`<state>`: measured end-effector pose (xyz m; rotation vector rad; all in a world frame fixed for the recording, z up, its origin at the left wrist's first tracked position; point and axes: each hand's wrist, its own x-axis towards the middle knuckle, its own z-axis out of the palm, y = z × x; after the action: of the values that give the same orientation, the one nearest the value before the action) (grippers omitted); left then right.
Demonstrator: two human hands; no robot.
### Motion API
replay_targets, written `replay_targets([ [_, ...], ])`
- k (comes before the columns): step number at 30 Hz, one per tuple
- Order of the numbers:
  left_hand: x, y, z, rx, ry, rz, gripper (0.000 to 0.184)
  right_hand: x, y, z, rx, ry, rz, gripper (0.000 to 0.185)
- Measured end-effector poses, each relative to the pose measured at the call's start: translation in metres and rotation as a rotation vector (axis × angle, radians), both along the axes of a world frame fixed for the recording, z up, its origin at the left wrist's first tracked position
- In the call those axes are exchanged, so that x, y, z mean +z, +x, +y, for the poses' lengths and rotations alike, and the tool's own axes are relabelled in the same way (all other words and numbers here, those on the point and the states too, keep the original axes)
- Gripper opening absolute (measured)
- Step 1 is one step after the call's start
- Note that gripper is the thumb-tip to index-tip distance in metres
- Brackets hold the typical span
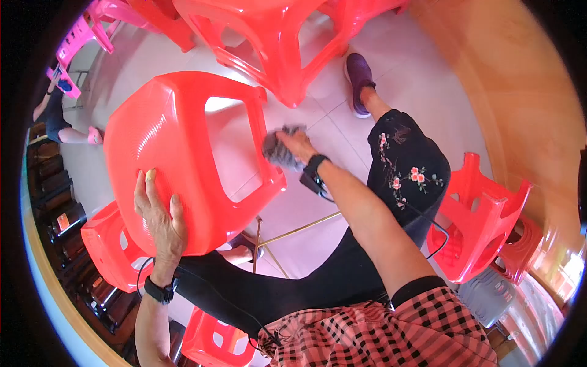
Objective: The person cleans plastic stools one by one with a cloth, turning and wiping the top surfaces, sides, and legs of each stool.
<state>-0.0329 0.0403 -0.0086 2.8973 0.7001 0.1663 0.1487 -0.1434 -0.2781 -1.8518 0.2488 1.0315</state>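
Observation:
A red plastic stool lies tipped in front of me, its legs pointing to the right. My left hand rests on its surface near the lower edge, fingers extended and slightly apart. My right hand is closed round a crumpled grey cloth. That cloth is at the stool's leg ends, seemingly against the outer bar; slight blur hides the exact contact. Both wrists carry dark bands, and a thin black cable runs from each.
More red stools stand ahead, at the right, at the left and below. Dark chairs line the left side. Another person's leg shows at far left, near pink stools. An orange wall bounds the right.

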Motion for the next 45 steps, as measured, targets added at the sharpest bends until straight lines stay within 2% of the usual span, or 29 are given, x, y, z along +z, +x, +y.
replay_targets([
  [1,0.001,-0.001,-0.002,0.000,-0.003,0.012,0.054,0.000,0.021,0.014,-0.060,0.072,0.044,0.061],
  [2,0.004,-0.001,-0.005,0.006,-0.007,0.028,0.054,-0.042,0.035,0.037,-0.108,0.356,-0.054,0.064],
  [3,0.006,-0.001,-0.007,0.010,-0.014,0.037,0.055,-0.007,0.044,0.050,-0.184,0.609,-0.054,0.068],
  [5,0.006,-0.003,-0.008,0.016,-0.021,0.058,0.056,-0.007,0.063,0.078,-0.128,0.547,-0.078,0.066],
  [7,0.006,-0.006,-0.006,-0.012,-0.027,0.034,0.058,-0.018,0.065,0.099,-0.066,-0.059,-0.169,0.058],
  [8,0.005,-0.005,-0.006,-0.012,-0.031,0.039,0.058,-0.024,0.058,0.099,-0.074,-0.088,-0.299,0.051],
  [11,0.005,-0.007,-0.006,-0.013,-0.033,0.020,0.059,0.015,0.032,0.070,-0.233,0.090,-0.101,0.044],
  [12,0.004,-0.007,-0.004,-0.027,-0.025,0.015,0.058,-0.041,0.016,0.068,-0.291,0.453,0.059,0.037],
  [13,0.004,-0.006,-0.003,-0.043,-0.014,0.006,0.057,0.017,0.005,0.045,-0.192,0.208,-0.007,0.030],
  [14,0.004,-0.005,-0.003,-0.041,-0.010,-0.002,0.057,-0.037,-0.023,0.040,-0.298,0.396,0.085,0.036],
  [15,0.005,-0.004,-0.004,-0.026,-0.018,0.006,0.056,-0.110,-0.055,0.029,-0.252,0.276,0.008,0.025],
  [17,0.006,-0.002,-0.006,-0.002,-0.021,0.011,0.055,-0.110,-0.100,-0.010,0.061,-0.143,-0.023,0.046],
  [18,0.007,0.000,-0.007,0.001,-0.020,0.011,0.055,-0.078,-0.111,-0.022,0.249,-0.318,-0.097,0.056],
  [19,0.008,0.002,-0.007,0.003,-0.017,0.013,0.055,-0.085,-0.129,-0.030,0.234,-0.323,0.013,0.063],
  [21,0.007,0.004,-0.006,-0.001,-0.018,0.005,0.055,-0.186,-0.185,-0.044,0.561,-0.176,-0.216,0.071],
  [22,0.006,0.006,-0.005,-0.008,-0.020,-0.012,0.056,-0.184,-0.184,-0.043,0.564,-0.172,-0.225,0.071],
  [24,0.003,0.006,-0.002,-0.015,-0.006,-0.032,0.056,-0.168,-0.169,-0.033,0.188,-0.085,-0.003,0.068],
  [25,0.002,0.005,0.000,-0.024,-0.003,-0.041,0.056,-0.145,-0.153,-0.028,0.195,-0.079,-0.019,0.068],
  [27,-0.001,0.004,0.006,-0.022,0.006,-0.071,0.057,-0.072,-0.108,-0.016,0.434,-0.347,-0.011,0.053],
  [29,-0.004,0.004,0.011,-0.040,-0.011,-0.084,0.057,-0.034,-0.084,-0.008,0.555,-0.296,-0.090,0.044],
  [31,-0.006,0.004,0.014,-0.042,-0.007,-0.109,0.057,-0.008,-0.070,-0.005,0.644,0.091,0.255,0.042],
  [32,-0.007,0.004,0.015,-0.034,-0.007,-0.100,0.056,-0.024,-0.067,-0.001,0.813,0.153,0.155,0.038],
  [33,-0.008,0.005,0.016,-0.028,-0.006,-0.097,0.056,-0.003,-0.062,0.002,0.817,0.151,0.133,0.038],
  [35,-0.014,0.005,0.014,-0.045,0.015,-0.149,0.057,0.069,-0.054,0.002,0.848,0.295,0.390,0.038],
  [36,-0.015,0.005,0.015,-0.053,0.031,-0.149,0.057,0.096,-0.052,0.004,0.832,0.304,0.418,0.038],
  [41,-0.015,0.006,0.014,-0.062,0.059,-0.188,0.056,0.152,-0.044,0.018,0.803,0.503,0.265,0.042],
  [43,-0.017,0.006,0.016,-0.078,0.072,-0.204,0.056,0.181,-0.039,0.024,0.557,0.681,0.338,0.043],
  [44,-0.019,0.005,0.017,-0.071,0.079,-0.215,0.056,0.190,-0.028,0.033,0.581,0.548,0.318,0.036],
  [45,-0.018,0.006,0.016,-0.072,0.074,-0.215,0.056,0.214,-0.017,0.037,0.544,0.596,0.210,0.036],
])
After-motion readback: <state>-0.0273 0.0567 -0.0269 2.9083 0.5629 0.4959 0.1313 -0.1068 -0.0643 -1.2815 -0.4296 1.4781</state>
